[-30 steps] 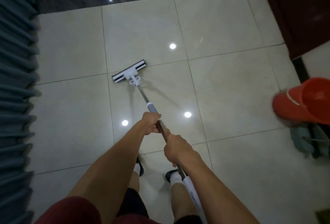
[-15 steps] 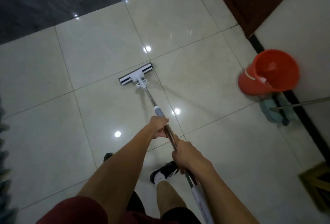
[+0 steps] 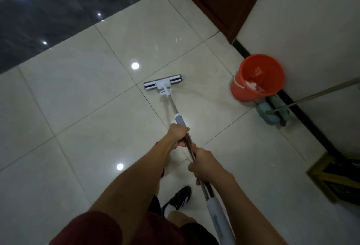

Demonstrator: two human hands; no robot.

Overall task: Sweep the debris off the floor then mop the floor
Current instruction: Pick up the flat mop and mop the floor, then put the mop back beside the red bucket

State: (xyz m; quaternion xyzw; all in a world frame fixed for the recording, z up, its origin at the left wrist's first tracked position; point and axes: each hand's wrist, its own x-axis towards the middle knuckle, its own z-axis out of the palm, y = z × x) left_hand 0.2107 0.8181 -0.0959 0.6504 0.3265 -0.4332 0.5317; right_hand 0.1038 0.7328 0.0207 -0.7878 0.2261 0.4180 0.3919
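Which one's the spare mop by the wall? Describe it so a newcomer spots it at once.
Start at the white wall on the right and follow its black skirting down to the orange bucket. The spare mop lies just behind the bucket, nearer the camera, with its thin metal pole leaning against the wall. Its head is fluffy teal cloth, while the held mop has a flat white and grey head.

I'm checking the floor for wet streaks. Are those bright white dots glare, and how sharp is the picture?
Head view: dim overall; the white dots are lamp reflections on the glossy floor tiles, one sitting beyond the mop head; the orange bucket is fairly sharp, edges bend from the wide-angle lens.
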